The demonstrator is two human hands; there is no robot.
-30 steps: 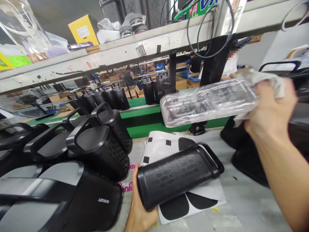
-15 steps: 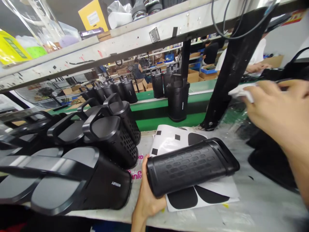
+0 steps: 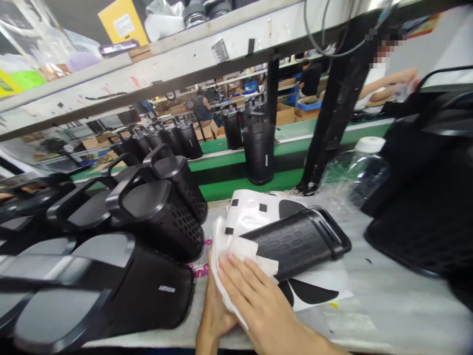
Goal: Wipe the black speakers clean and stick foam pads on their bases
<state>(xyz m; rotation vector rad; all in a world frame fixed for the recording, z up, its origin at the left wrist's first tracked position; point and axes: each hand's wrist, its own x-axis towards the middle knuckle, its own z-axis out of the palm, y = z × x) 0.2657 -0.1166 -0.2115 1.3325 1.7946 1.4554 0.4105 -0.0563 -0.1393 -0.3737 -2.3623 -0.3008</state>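
Observation:
A black portable speaker (image 3: 295, 241) with a loop handle lies tilted over the sheets on the bench, its handle pointing right. My left hand (image 3: 212, 308) grips its near-left end, partly hidden behind a white cloth (image 3: 236, 246). With fingers together, my right hand (image 3: 258, 301) presses that cloth against the same end of the speaker. Under the speaker are white sheets (image 3: 247, 217) bearing black rounded stickers and small black squares.
Several black speakers (image 3: 155, 291) with grey tops crowd the left side. More stand on the green conveyor (image 3: 218, 172) behind. At right are a clear bottle (image 3: 364, 172) and a large black speaker (image 3: 424, 197). A white shelf beam (image 3: 166, 69) crosses overhead. Co-workers sit beyond.
My right hand has come from the far right, bringing the white cloth down onto the speaker's left end. The bottle at right is now uncovered. My left hand keeps its hold.

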